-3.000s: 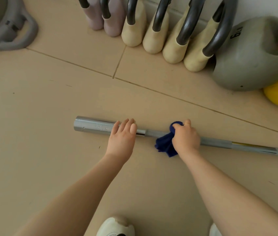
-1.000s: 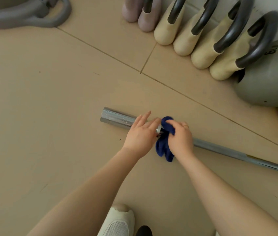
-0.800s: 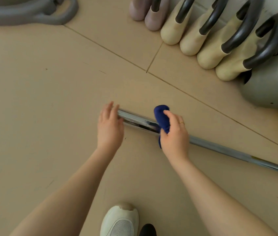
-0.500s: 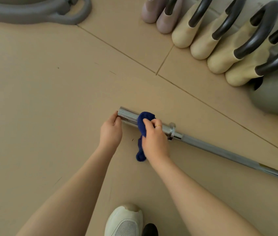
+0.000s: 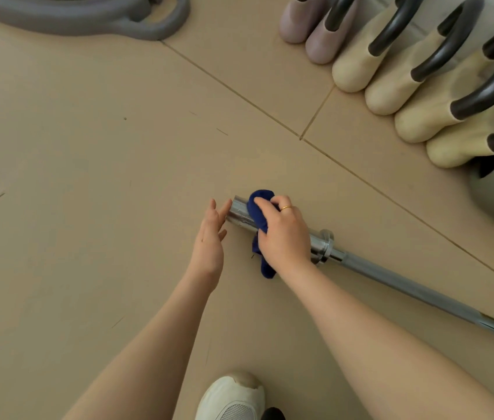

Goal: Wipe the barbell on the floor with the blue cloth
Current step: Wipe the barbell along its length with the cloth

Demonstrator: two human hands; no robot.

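I see the tan floor [image 5: 88, 177] carrying the barbell [image 5: 406, 287], which runs from centre out to the right edge. Cream and pink kettlebells [image 5: 357, 68] line the far right, well apart from it. My right hand [image 5: 285, 234] is clenched around the blue cloth [image 5: 257, 213] on the bar's sleeve end. My left hand [image 5: 209, 237] is released, fingers straight, touching the bar's tip.

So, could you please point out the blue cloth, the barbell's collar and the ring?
blue cloth [image 5: 258, 204], head view, bunched top draped over the sleeve.
barbell's collar [image 5: 326, 246], head view, chrome flange face.
ring [image 5: 285, 208], head view, gold band on a right-hand finger.
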